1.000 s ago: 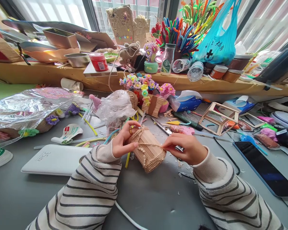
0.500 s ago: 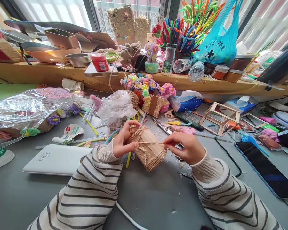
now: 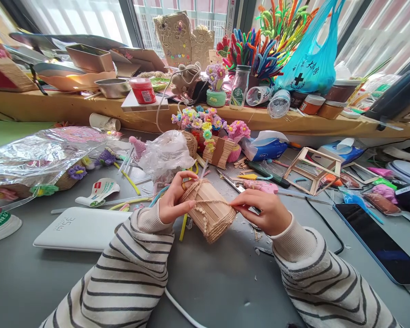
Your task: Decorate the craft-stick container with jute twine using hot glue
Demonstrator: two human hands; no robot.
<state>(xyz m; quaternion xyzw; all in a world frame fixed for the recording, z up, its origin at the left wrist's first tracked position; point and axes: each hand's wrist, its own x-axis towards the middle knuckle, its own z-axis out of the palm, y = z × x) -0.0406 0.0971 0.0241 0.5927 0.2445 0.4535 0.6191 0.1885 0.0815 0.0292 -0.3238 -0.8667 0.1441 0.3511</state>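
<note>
A small holder made of wooden sticks (image 3: 210,210) with twine wound round both ends is tilted above the grey table (image 3: 218,282). My left hand (image 3: 173,202), wearing a ring, grips the holder's left side with curled fingers. My right hand (image 3: 264,210) pinches a strand of twine (image 3: 214,202) that runs taut across the holder's side. Both sleeves are striped.
Behind the holder lie a crumpled plastic bag (image 3: 164,152), scissors (image 3: 234,181), paper flowers in a basket (image 3: 210,125) and a wooden stick frame (image 3: 312,168). A white power bank (image 3: 78,228) is at left, a dark tablet (image 3: 379,241) at right. A cluttered wooden shelf runs along the back.
The twine strand has shifted up the holder's side and my right hand has moved slightly up and left. The holder has turned a little in my left hand.
</note>
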